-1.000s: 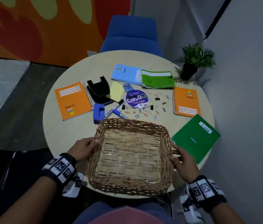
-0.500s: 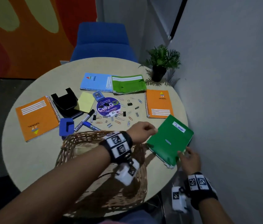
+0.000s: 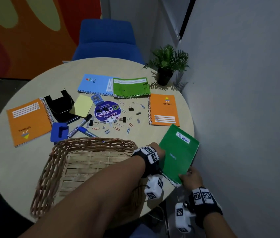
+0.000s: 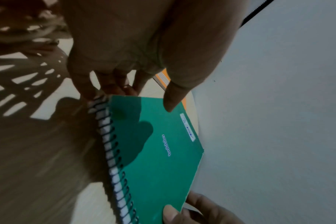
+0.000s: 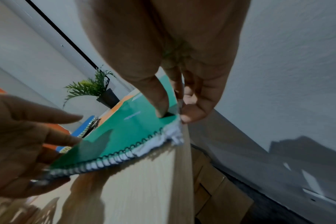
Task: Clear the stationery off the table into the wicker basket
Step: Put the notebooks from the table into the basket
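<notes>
On the left of the round worktop (image 3: pixel 24 162) lies an orange spiral notebook (image 3: pixel 28 121), with a black hole punch (image 3: pixel 60 107), a yellow sticky pad (image 3: pixel 83 107), a blue stapler (image 3: pixel 59 132) and two markers (image 3: pixel 82 126) beside it. The wicker basket (image 3: pixel 53 169) sits at the near edge, nothing visible inside it. Beyond it, paper clips and binder clips (image 3: pixel 118 121) lie scattered around a purple round tin (image 3: pixel 106 113); a light blue notebook (image 3: pixel 94 85) and a bright green one (image 3: pixel 130 87) lie farther back. The left hand (image 3: pixel 156 150), its arm crossing over the basket, holds the spiral-bound corner of a dark green notebook (image 3: pixel 177 152), fingers beneath and thumb above the cover. The notebook is tilted up off the worktop's right edge, just right of the basket. The right hand (image 3: pixel 190 179) pinches its near corner between thumb and fingers. A second orange notebook (image 3: pixel 163 109) lies behind it, and a potted plant (image 3: pixel 166 69) stands by the grey wall.
</notes>
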### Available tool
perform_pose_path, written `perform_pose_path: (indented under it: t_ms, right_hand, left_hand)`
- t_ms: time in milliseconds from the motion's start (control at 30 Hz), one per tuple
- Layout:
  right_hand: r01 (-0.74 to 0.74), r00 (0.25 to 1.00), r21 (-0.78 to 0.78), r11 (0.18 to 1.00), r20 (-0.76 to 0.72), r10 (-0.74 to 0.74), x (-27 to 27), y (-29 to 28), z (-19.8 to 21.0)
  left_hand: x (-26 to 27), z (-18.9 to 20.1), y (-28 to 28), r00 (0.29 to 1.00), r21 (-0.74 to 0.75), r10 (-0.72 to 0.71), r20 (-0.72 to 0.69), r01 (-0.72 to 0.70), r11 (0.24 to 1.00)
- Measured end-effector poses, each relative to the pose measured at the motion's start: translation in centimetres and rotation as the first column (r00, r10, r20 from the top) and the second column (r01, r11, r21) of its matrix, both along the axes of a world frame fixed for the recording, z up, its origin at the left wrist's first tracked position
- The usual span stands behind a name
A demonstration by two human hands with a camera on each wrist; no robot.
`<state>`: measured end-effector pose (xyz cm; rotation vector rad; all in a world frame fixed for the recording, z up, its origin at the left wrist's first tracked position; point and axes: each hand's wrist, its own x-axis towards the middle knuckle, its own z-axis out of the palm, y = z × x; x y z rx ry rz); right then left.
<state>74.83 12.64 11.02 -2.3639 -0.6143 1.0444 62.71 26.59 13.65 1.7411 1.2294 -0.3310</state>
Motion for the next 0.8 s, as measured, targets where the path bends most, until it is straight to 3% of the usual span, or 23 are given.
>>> perform_pose_path:
  t_ms: [33, 100, 200, 300, 400, 533, 700, 800]
  right_hand:
    - [-0.014, 1.000, 0.007, 1.000, -0.002, 0.014, 0.2, -0.2, 0.0]
    - [-0.032, 0.998, 0.035, 0.999, -0.046, 0.034, 0.3, -0.6, 0.8]
    - [0.015, 0.992, 0.174, 0.985, -0.124, 0.006, 0.1, -1.3, 2.4]
    - [0.052, 0.981, 0.347, 0.936, -0.194, 0.018, -0.6, -0.9, 4.7]
    - [-0.080, 0.966, 0.448, 0.890, -0.186, 0.180, -3.0, -0.4, 7.8]
    - [-0.419, 0.880, 0.381, 0.824, -0.052, 0.471, -8.5, 0.5, 9.2]
    - [-0.629, 0.775, 0.112, 0.769, 0.168, 0.609, -13.9, 1.6, 6.7]
    - [-0.686, 0.685, -0.072, 0.724, 0.272, 0.676, -15.3, 1.6, 6.5]
  left_hand:
    - [-0.3, -0.1, -0.3, 0.998, 0.020, -0.055, -0.003, 0.055, 0.998]
    - [-0.7, 2.0, -1.4, 0.994, -0.038, 0.092, 0.061, -0.090, 0.995]
    - [-2.5, 5.1, -2.7, 0.958, 0.048, 0.154, 0.244, -0.170, 0.984]
    - [-7.1, 7.6, -3.4, 0.904, 0.053, 0.165, 0.393, -0.202, 0.978]
    - [-13.4, 9.2, -4.1, 0.857, 0.021, 0.197, 0.477, -0.235, 0.972]
    - [-21.8, 9.1, -5.5, 0.906, 0.059, 0.204, 0.371, -0.242, 0.968]
    - [-25.4, 7.0, -6.9, 0.980, 0.184, 0.147, 0.136, -0.171, 0.968]
    - [-25.8, 3.8, -6.6, 0.994, 0.196, 0.092, 0.062, -0.103, 0.975]
